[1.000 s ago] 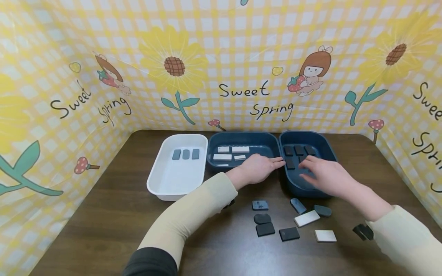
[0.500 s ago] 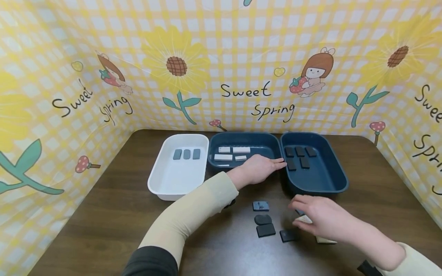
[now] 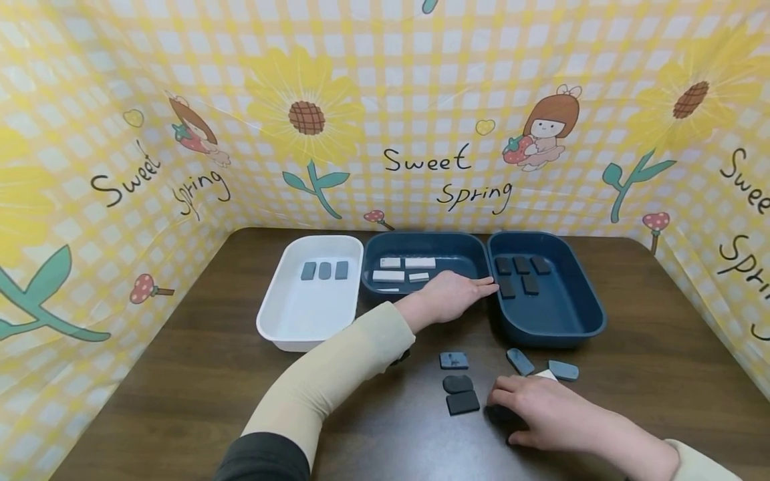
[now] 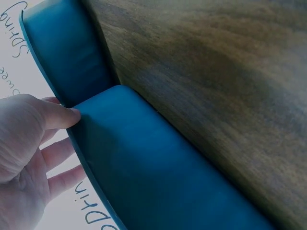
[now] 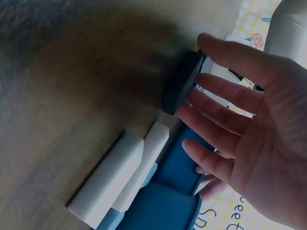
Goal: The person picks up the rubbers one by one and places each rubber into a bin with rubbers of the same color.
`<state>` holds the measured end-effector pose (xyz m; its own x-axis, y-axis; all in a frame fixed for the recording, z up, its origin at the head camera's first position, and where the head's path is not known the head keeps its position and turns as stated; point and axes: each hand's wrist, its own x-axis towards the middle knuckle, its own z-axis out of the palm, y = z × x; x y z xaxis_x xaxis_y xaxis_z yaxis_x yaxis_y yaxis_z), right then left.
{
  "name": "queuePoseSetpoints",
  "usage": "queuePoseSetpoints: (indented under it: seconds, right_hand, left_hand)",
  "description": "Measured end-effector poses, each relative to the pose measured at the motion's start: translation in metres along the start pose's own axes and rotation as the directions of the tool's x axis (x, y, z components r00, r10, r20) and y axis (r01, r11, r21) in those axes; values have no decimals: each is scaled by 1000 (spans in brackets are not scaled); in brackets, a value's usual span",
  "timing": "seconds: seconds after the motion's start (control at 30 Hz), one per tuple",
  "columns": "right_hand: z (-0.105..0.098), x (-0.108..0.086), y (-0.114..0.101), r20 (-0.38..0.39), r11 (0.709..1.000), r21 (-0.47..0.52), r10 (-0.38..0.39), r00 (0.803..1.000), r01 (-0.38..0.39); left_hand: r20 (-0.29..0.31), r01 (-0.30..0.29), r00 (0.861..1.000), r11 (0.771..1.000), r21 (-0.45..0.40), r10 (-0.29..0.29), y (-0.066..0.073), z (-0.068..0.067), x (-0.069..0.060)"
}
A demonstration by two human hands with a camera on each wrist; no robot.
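My left hand (image 3: 450, 296) holds the rim where the two dark blue bins meet; in the left wrist view its thumb lies outside the blue wall (image 4: 153, 158), other fingers behind. My right hand (image 3: 550, 413) is low over the table, its fingers around a black tile (image 5: 181, 84). Its thumb seems apart from the tile, and the head view mostly hides the tile. Left of this hand lie a black tile (image 3: 462, 402), a black round-ended tile (image 3: 458, 383) and a grey-blue tile (image 3: 454, 361). White blocks (image 5: 112, 177) lie beside it, partly covered in the head view.
The right blue bin (image 3: 559, 317) holds several black tiles. In the middle blue bin (image 3: 460, 247) are several white blocks. A white bin (image 3: 301, 321) at left contains three grey-blue pieces. Two more grey-blue tiles lie in front of the right bin, one round-ended (image 3: 520, 361), one (image 3: 563, 370) farther right.
My right hand has drawn back out of the right bin, leaving a black tile there, and come down over another black tile on the table. The left hand stays at the rims.
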<state>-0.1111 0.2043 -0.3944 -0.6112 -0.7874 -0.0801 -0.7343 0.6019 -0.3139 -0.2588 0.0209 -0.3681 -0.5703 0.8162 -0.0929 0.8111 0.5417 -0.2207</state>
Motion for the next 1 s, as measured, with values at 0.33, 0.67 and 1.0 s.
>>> queuePoseSetpoints:
  seconds: [0.33,0.67,1.0]
  right_hand:
    - [8,8,5,-37,1000,11,10,999,-10]
    - [8,11,6,-32,1000,21,1,999,0]
    - [-8,3,7,-110,1000,-11,-3,994,2]
  left_hand:
    - [-1,9,1000,1000,-8,-9,1,1,0]
    - [-3,16,1000,999,-36,-16,0,2,0]
    - [-9,16,1000,999,-41,-17,1,4,0]
